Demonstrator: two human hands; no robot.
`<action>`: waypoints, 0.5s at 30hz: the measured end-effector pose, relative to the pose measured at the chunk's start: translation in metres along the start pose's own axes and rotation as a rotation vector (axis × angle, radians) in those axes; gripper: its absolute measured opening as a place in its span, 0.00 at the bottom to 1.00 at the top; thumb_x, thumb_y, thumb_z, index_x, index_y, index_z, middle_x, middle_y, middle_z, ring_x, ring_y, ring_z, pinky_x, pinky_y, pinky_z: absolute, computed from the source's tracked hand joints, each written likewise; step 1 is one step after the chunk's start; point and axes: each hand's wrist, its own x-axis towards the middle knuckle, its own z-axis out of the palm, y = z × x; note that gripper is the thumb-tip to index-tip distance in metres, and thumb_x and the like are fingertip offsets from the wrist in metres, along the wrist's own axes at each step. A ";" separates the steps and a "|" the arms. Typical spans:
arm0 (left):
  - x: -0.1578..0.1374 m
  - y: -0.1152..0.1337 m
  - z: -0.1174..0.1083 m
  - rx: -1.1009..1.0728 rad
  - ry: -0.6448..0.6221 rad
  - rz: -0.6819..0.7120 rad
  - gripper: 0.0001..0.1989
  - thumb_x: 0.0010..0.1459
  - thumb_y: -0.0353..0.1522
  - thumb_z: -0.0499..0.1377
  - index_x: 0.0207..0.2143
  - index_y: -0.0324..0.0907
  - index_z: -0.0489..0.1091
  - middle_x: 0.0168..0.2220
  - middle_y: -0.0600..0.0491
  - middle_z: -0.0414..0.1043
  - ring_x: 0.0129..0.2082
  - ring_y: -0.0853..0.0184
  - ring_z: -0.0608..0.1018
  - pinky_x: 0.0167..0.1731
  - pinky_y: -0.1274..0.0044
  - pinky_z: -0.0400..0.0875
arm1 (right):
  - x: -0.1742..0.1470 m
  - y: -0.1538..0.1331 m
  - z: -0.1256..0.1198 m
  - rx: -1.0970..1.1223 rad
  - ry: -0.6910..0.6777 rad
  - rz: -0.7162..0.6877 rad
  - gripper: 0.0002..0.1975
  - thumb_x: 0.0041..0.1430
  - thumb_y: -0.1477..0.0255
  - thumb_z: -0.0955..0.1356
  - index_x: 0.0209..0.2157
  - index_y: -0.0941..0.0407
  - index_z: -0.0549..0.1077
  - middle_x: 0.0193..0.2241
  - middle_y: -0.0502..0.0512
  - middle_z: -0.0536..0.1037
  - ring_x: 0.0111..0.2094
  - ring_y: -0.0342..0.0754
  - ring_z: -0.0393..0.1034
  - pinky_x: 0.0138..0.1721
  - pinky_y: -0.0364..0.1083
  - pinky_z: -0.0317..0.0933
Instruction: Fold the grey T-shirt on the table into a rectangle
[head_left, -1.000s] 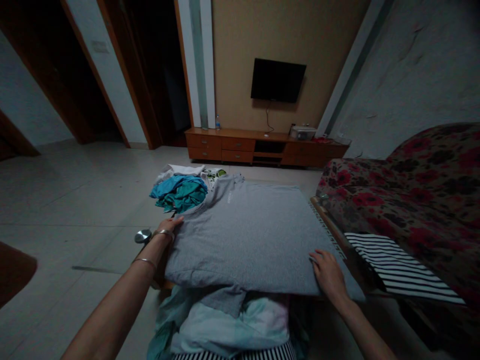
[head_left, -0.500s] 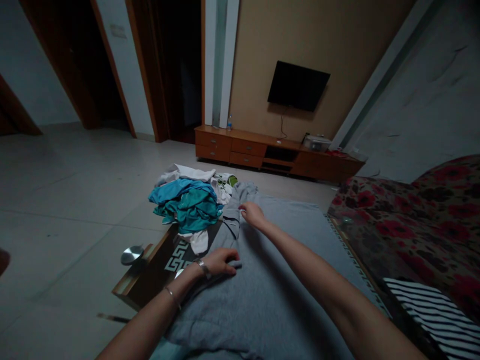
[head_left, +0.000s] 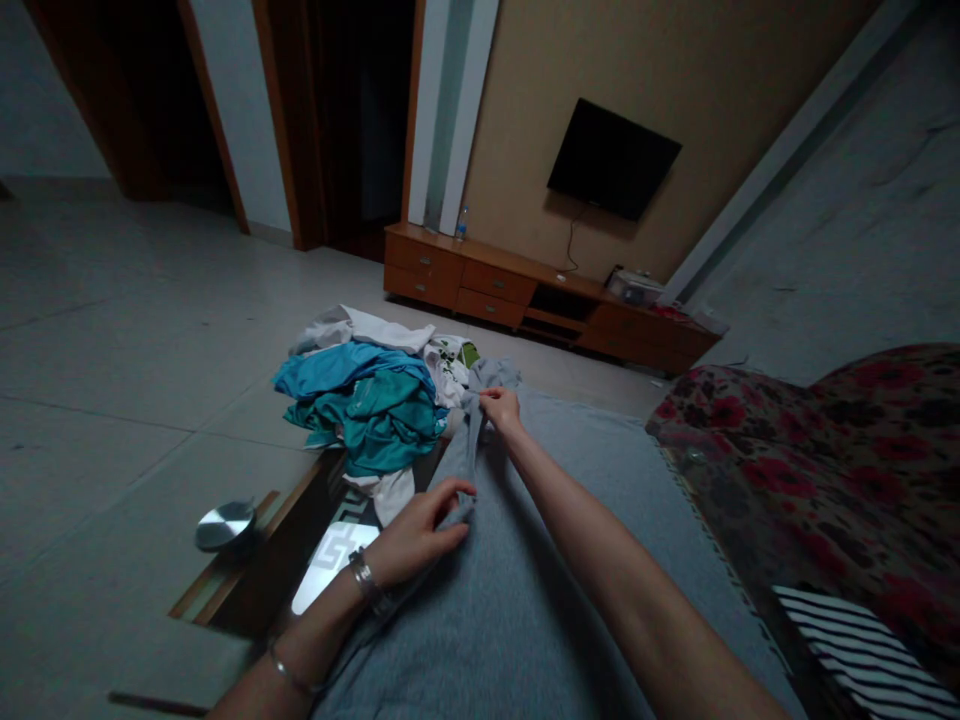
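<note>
A large grey garment point(head_left: 540, 560) lies spread over a low dark table point(head_left: 442, 455) with a pale key pattern. Its left edge is lifted and bunched into a fold. My right hand point(head_left: 501, 408) pinches the far part of that edge. Nearer to me, my left hand point(head_left: 420, 535), with bracelets at the wrist, has its thumb and fingers curled around the same edge. Just left of the fold is a heap of clothes: a teal garment point(head_left: 390, 420), a blue one point(head_left: 349, 368) and white ones point(head_left: 386, 330).
A round metal lid-like object point(head_left: 225, 526) is at the table's left side. To the right are a floral sofa point(head_left: 750, 420) and a black-and-white striped cloth point(head_left: 862, 640). A wooden TV cabinet point(head_left: 491, 285) stands by the far wall, under a television point(head_left: 615, 158).
My right hand has raised the garment's edge slightly, and the fold there stands up more. My left hand has shifted a little left along the edge. The view has tilted and moved slightly.
</note>
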 end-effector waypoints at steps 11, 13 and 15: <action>-0.019 -0.073 -0.084 0.639 0.516 -0.611 0.26 0.53 0.38 0.49 0.54 0.39 0.62 0.44 0.40 0.71 0.44 0.48 0.74 0.42 0.61 0.69 | 0.019 -0.072 0.090 0.186 -0.356 -0.254 0.14 0.57 0.75 0.68 0.46 0.59 0.72 0.31 0.49 0.78 0.29 0.41 0.73 0.33 0.41 0.67; -0.018 -0.076 -0.082 0.802 0.619 -0.540 0.25 0.55 0.37 0.45 0.54 0.35 0.61 0.46 0.36 0.68 0.47 0.46 0.72 0.44 0.59 0.68 | 0.035 -0.062 0.085 0.164 -0.343 -0.303 0.12 0.61 0.72 0.65 0.46 0.59 0.72 0.32 0.49 0.78 0.30 0.40 0.72 0.36 0.41 0.66; -0.013 -0.071 -0.077 0.878 0.761 -0.401 0.24 0.56 0.35 0.44 0.53 0.38 0.62 0.49 0.36 0.66 0.51 0.47 0.68 0.48 0.57 0.66 | 0.059 -0.048 0.066 0.141 -0.257 -0.296 0.13 0.63 0.70 0.62 0.44 0.60 0.73 0.33 0.51 0.78 0.33 0.41 0.72 0.40 0.43 0.64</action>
